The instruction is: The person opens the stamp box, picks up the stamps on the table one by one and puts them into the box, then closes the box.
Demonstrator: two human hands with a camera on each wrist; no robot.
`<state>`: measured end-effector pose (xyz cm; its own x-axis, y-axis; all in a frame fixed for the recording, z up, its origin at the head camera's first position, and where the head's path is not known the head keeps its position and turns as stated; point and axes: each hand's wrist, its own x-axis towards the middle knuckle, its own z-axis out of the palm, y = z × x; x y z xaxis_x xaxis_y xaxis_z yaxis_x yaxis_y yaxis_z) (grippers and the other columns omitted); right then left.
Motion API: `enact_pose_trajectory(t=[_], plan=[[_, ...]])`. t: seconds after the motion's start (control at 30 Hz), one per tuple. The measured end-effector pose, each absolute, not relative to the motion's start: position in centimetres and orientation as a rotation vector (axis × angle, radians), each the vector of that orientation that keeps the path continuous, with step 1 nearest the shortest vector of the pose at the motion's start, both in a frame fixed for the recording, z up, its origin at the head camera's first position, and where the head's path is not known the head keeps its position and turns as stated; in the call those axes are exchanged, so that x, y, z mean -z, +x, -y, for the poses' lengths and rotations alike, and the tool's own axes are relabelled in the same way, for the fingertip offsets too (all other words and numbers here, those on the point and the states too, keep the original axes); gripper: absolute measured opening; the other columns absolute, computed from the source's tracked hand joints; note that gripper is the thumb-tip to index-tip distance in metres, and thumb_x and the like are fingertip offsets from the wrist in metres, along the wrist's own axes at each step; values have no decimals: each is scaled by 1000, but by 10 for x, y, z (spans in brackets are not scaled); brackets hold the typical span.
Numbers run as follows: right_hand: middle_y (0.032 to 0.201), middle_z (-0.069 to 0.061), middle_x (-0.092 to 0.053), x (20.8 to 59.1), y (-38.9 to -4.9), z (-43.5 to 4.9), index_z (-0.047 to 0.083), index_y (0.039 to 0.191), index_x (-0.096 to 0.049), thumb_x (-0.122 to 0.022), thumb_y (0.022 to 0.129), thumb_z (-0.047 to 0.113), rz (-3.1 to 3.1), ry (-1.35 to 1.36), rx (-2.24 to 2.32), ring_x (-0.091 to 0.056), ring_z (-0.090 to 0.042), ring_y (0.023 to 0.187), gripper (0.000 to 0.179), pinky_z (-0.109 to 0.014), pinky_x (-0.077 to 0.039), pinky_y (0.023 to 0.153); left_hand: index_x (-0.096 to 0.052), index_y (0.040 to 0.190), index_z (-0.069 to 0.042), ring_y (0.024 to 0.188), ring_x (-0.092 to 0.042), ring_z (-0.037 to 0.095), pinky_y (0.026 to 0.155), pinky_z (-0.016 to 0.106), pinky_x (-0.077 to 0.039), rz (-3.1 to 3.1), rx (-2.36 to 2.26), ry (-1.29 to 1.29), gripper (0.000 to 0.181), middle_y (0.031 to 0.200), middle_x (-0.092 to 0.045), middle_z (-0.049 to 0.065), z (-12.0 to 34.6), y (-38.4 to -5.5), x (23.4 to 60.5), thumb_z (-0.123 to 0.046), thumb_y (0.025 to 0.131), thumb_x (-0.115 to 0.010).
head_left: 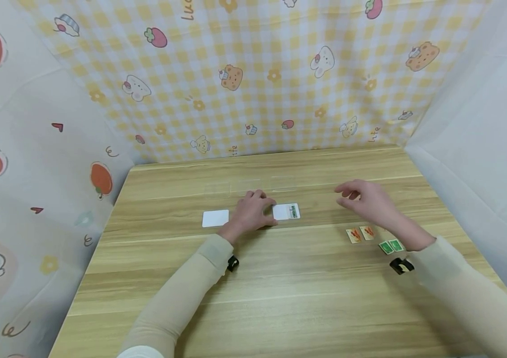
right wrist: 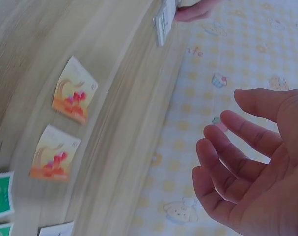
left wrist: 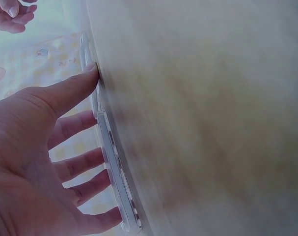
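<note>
My left hand reaches over the table, with thumb and forefinger touching the left end of a flat white case. A small green-and-white stamp lies at the case's right end. In the left wrist view the spread fingers of the left hand also touch a second thin case, seen edge-on. Off to the right, my right hand hovers above the table, its fingers loosely bent and nothing between them. Beneath and in front of it lie two orange stamps and two green stamps.
Another white case lies left of the left hand. Behind the hands, several clear plates, one being a transparent plate, form a row. A pale stamp shows partly in the right wrist view. Patterned cloth hangs behind the wooden table.
</note>
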<state>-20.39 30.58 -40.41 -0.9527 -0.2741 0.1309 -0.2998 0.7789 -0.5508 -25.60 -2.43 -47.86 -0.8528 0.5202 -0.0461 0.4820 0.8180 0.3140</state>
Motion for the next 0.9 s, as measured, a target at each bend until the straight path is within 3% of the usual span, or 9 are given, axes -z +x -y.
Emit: enact_pose_trajectory(t=[0.67, 0.9], plan=[[102, -10, -72, 409, -188, -360, 6, 121, -71, -69, 98, 25, 2940, 329, -929, -66, -27, 90, 30, -30, -50, 66, -66, 133, -26, 121, -46, 31, 95, 56, -44, -2875, -472, 802, 58, 134, -53, 6, 24, -255, 477, -54, 84, -78], [99, -12, -73, 417, -184, -376, 3, 117, -72, -71, 95, 17, 2947, 301, -881, -67, -29, 87, 26, -33, -51, 66, -66, 133, -27, 122, -46, 30, 96, 56, -44, -2874, -470, 800, 57, 134, -53, 5, 24, -256, 478, -54, 84, -77]])
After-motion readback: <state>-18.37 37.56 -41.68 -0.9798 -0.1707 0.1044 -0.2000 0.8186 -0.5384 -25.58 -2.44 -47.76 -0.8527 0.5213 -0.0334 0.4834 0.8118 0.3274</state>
